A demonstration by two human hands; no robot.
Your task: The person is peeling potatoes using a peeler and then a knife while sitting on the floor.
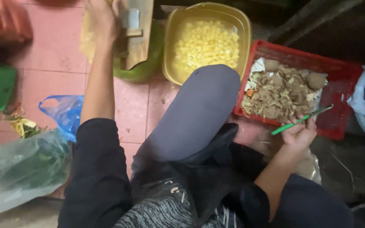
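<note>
- The person sat low over a pink tiled floor (55,55), one knee raised in the middle of the view.
- The right hand (299,134) was closed around a green-handled peeler (301,120), thumb and fingers pinching the handle just beside the near edge of a red crate (343,71).
- The crate held brown peelings and a few unpeeled tubers (316,80), so the work looked to be between pieces, with peeling paused.
- The left hand (102,19) was stretched out to the far edge of the floor, resting on a wooden cutting board (138,46); whether its fingers were spread or curled could not be told.
- A yellow basin (172,50) of pale diced cubes in water stood between board and crate.
- A next move would seem to call for a fresh tuber brought to the peeler.
- The raised knee stood between the two hands and overlapped the basin's near rim.
- A blue plastic bag (62,112), a clear bag of greens (17,169) and vegetable scraps (22,126) lay at the floor's left side.
</note>
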